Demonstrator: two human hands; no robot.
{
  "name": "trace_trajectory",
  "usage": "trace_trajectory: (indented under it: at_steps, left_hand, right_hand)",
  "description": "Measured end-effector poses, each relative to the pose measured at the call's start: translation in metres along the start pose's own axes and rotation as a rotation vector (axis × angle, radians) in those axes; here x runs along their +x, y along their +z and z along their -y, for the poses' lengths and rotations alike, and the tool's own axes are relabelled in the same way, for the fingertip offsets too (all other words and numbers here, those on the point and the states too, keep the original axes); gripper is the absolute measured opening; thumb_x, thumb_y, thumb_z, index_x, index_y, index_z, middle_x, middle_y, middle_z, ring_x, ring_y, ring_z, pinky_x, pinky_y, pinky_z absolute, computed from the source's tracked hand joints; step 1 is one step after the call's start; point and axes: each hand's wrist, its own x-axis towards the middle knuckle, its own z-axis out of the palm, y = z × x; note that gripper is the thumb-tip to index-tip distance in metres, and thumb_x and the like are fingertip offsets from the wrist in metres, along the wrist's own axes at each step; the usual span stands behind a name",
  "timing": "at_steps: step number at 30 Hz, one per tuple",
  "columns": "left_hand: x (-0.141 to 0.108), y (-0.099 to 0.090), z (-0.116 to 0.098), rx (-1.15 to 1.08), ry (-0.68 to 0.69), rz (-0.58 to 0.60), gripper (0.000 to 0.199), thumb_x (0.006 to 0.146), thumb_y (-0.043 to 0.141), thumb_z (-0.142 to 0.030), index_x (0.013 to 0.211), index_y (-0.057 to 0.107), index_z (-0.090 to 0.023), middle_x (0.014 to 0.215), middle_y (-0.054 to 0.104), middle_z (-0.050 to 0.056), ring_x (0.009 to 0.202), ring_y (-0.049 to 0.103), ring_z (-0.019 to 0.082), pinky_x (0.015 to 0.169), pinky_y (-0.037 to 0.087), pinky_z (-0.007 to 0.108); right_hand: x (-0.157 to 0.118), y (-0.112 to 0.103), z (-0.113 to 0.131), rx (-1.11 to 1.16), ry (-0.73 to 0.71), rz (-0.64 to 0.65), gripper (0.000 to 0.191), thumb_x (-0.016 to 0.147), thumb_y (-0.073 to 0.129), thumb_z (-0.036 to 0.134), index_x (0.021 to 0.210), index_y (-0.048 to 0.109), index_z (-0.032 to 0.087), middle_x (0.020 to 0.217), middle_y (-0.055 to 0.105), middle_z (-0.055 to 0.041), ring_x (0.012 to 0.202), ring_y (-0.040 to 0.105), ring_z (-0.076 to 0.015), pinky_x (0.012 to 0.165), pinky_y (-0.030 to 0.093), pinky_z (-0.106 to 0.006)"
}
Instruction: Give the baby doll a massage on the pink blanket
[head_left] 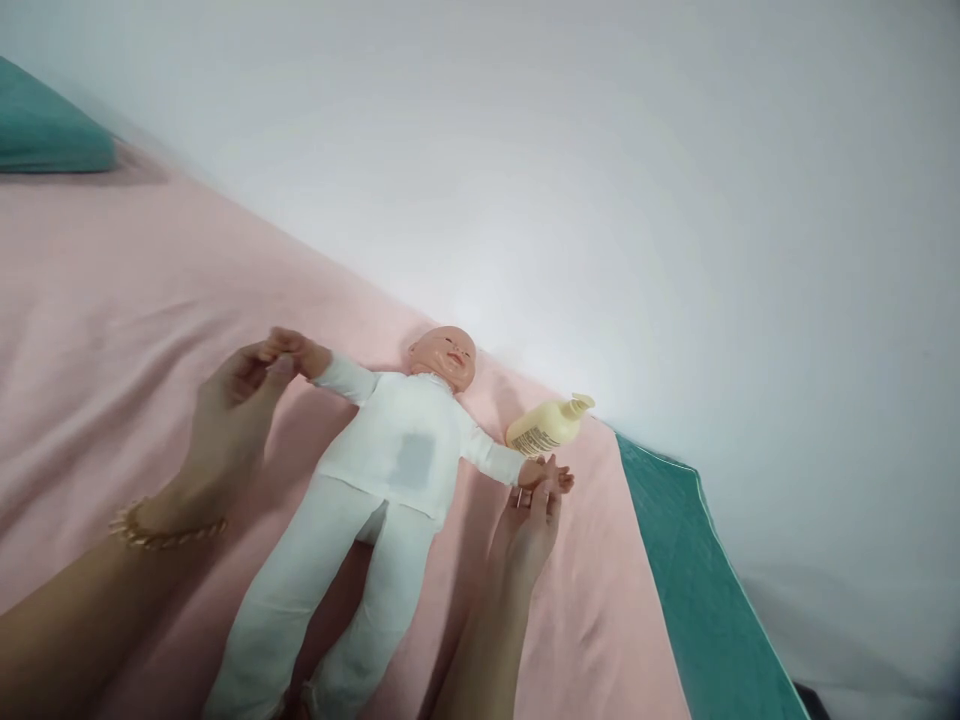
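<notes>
A baby doll (390, 430) with a white cloth body and a bare plastic head lies on its back, arms spread to both sides. My left hand (236, 400) is closed around the doll's hand on the left of the view, thumb on top. On the other side my right hand (529, 525) pinches the doll's other hand between thumb and fingers. A pale yellow pump bottle (544, 428) stands just beyond that doll arm, close to my right hand. A grey-blue patch marks the doll's chest. The doll's feet are mostly cut off at the bottom edge.
A pink sheet (127, 300) with soft wrinkles lies under the doll. Behind it rises a white wall (600, 180). Green fabric (697, 570) borders the sheet on the right, and a green cushion-like thing (52, 125) lies at the far left.
</notes>
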Motion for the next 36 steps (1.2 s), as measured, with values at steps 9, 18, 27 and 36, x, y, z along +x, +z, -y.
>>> trace_trajectory:
  at_steps: [9, 18, 27, 36]
  left_hand:
    - [-0.017, 0.018, -0.003, 0.179, 0.763, 0.526, 0.019, 0.099, 0.055, -0.023, 0.113, 0.067, -0.022, 0.12, 0.069, 0.003, 0.119, 0.059, 0.023, 0.104, 0.046, 0.041]
    - [-0.014, 0.021, 0.006, 0.249, 0.934, 0.611, 0.018, 0.101, 0.053, -0.018, 0.111, 0.067, -0.024, 0.117, 0.07, -0.001, 0.124, 0.053, 0.021, 0.105, 0.041, 0.04]
    - [-0.016, 0.023, 0.012, 0.263, 0.875, 0.645, 0.02, 0.1, 0.054, -0.02, 0.108, 0.07, -0.027, 0.116, 0.07, -0.001, 0.123, 0.054, 0.02, 0.107, 0.041, 0.04]
    - [-0.018, 0.014, -0.012, -0.069, 0.276, 0.463, 0.023, 0.089, 0.072, -0.036, 0.11, 0.072, -0.028, 0.118, 0.07, 0.002, 0.116, 0.062, 0.026, 0.103, 0.052, 0.041]
  right_hand:
    - [-0.066, -0.048, 0.013, -0.109, -0.194, 0.151, 0.036, 0.085, 0.07, 0.013, 0.118, 0.067, 0.026, 0.117, 0.07, -0.0066, 0.112, 0.066, -0.0212, 0.096, 0.056, -0.042]
    - [-0.064, -0.034, 0.016, -0.333, -0.529, 0.277, 0.031, 0.086, 0.068, 0.008, 0.113, 0.068, 0.023, 0.105, 0.074, -0.0039, 0.104, 0.065, -0.0175, 0.092, 0.056, -0.037]
    - [-0.063, -0.032, 0.02, -0.405, -0.598, 0.312, 0.031, 0.088, 0.063, 0.003, 0.112, 0.069, 0.023, 0.106, 0.075, -0.0027, 0.103, 0.065, -0.017, 0.097, 0.056, -0.039]
    - [-0.064, -0.039, 0.02, -0.07, -0.122, -0.056, 0.03, 0.084, 0.071, 0.015, 0.113, 0.069, 0.021, 0.112, 0.073, -0.0071, 0.108, 0.068, -0.0214, 0.096, 0.055, -0.042]
